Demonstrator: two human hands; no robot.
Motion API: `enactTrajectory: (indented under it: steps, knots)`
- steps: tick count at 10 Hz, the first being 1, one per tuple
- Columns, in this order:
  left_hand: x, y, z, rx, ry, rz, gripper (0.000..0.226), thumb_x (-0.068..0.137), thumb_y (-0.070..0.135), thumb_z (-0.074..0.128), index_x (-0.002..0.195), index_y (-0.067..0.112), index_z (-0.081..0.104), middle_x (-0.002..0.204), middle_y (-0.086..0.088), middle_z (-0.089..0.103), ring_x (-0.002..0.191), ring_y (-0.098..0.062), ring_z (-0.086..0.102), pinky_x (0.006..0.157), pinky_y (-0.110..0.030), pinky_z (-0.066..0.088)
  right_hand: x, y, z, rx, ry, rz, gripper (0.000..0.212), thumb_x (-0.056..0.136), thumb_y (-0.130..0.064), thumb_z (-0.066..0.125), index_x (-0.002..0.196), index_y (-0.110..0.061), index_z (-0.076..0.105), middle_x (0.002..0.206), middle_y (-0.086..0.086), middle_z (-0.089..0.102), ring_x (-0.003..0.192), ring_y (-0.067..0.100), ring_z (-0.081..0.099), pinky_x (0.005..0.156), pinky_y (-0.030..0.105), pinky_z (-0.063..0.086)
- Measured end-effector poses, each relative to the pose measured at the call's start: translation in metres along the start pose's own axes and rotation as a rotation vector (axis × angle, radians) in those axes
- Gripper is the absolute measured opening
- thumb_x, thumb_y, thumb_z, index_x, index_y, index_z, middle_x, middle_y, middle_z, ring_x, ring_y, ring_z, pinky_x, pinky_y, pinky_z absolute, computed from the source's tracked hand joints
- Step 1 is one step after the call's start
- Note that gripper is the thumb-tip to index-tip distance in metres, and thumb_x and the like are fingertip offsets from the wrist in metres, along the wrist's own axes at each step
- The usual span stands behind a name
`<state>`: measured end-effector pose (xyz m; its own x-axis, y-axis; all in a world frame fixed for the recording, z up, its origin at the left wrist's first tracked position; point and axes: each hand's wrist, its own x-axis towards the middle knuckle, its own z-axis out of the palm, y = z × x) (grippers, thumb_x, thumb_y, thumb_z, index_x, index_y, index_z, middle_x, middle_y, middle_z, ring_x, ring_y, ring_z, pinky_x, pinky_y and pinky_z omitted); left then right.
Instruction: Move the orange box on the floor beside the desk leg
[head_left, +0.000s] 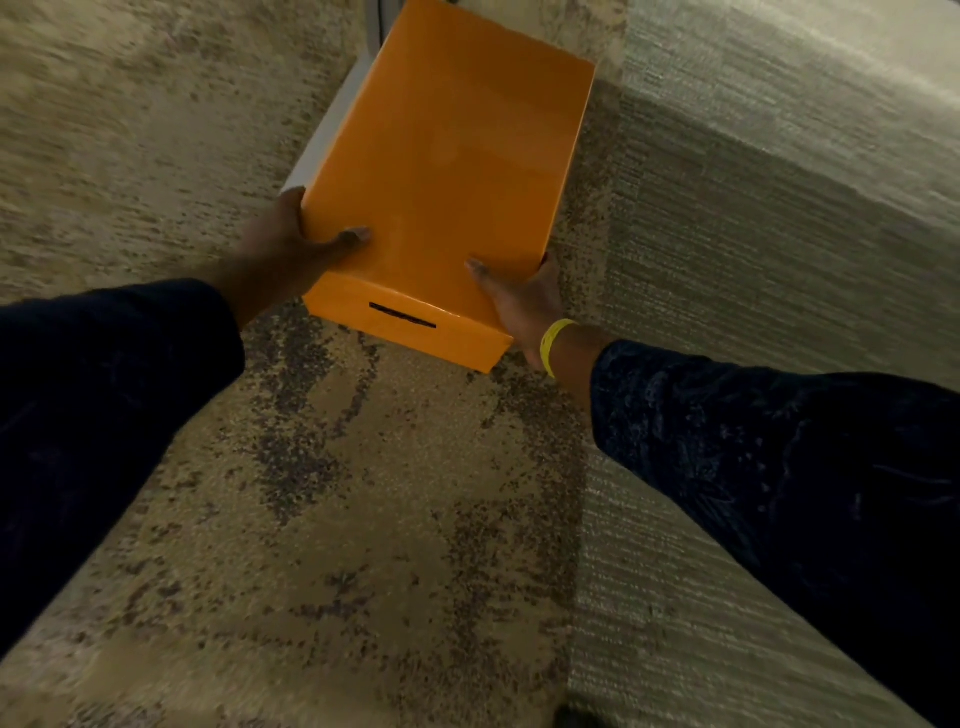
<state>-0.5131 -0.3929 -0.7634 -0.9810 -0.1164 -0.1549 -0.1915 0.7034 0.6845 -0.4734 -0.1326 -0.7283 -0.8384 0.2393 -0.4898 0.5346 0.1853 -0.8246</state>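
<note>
The orange box is a flat rectangular box with a lid and a dark slot in its near end. It lies over the carpet, its far end next to a white desk leg that runs along its left side. My left hand grips the near left corner, thumb on the lid. At the near right corner my right hand holds the box, thumb on top; a yellow band circles that wrist. Both sleeves are dark blue. I cannot tell whether the box rests on the floor or is slightly lifted.
Speckled beige and brown carpet covers the floor on the left and middle. A lighter grey ribbed carpet section runs along the right side.
</note>
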Motion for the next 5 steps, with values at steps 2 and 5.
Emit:
enactTrajectory:
  steps: [2, 5]
  knots:
    - [-0.037, 0.012, -0.003, 0.424, 0.002, 0.097, 0.100, 0.078, 0.085, 0.032, 0.154, 0.023, 0.013, 0.164, -0.019, 0.019, 0.143, -0.046, 0.028, 0.109, -0.064, 0.030, -0.017, -0.001, -0.011, -0.509, 0.012, -0.177, 0.113, 0.082, -0.056, 0.070, 0.158, -0.017, -0.003, 0.169, 0.008, 0.000, 0.154, 0.031, 0.011, 0.120, 0.052, 0.026]
    - [-0.105, 0.051, -0.039, 0.599, 0.045, 0.367, 0.098, 0.086, 0.082, 0.021, 0.156, 0.014, 0.014, 0.165, -0.020, 0.016, 0.150, -0.039, 0.018, 0.115, -0.062, 0.023, -0.081, -0.019, -0.033, -0.932, -0.058, -0.487, 0.102, 0.087, -0.061, 0.060, 0.159, -0.018, 0.001, 0.169, 0.009, -0.006, 0.156, 0.030, -0.002, 0.124, 0.053, 0.009]
